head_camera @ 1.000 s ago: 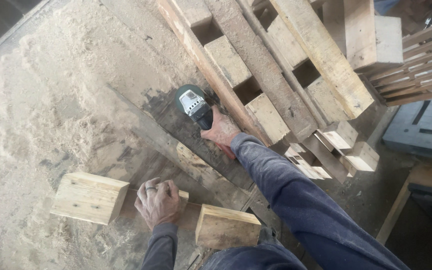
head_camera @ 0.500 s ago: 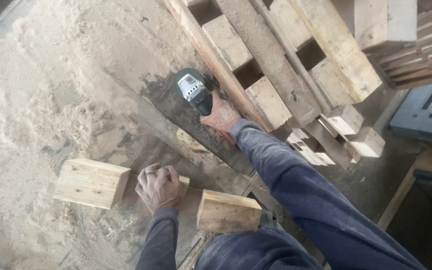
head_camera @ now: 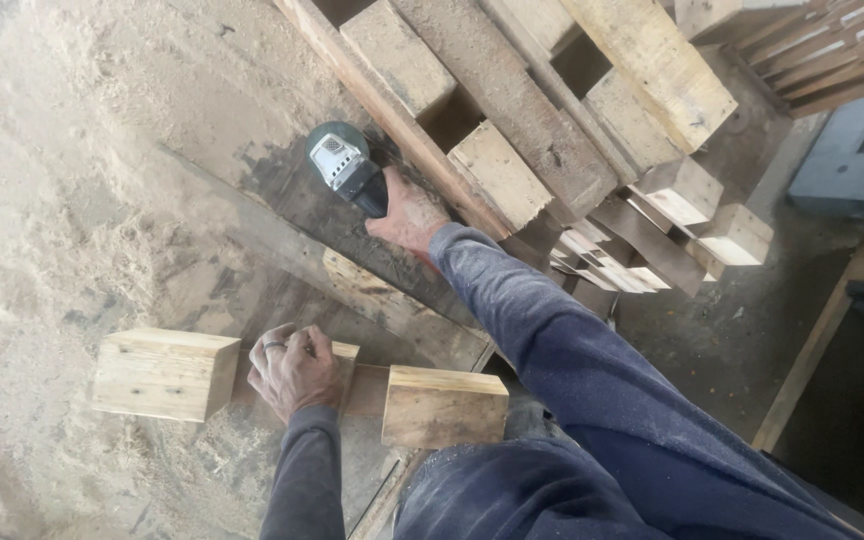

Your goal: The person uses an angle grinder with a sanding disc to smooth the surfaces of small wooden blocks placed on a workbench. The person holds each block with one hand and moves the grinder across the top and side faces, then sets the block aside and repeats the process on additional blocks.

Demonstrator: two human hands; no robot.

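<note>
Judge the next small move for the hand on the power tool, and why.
Probably press the tool straight down into the dark board. The right hand grips its handle with the head over that board, while the left hand braces on the middle block.

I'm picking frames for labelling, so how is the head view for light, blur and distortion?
Head view: soft, even daylight with no glare; the sawdust at left looks pale and slightly washed out. The right hand on the green power tool and the left hand on the wood block are sharp. Straight planks tilt towards the edges, a wide-lens effect.
</note>
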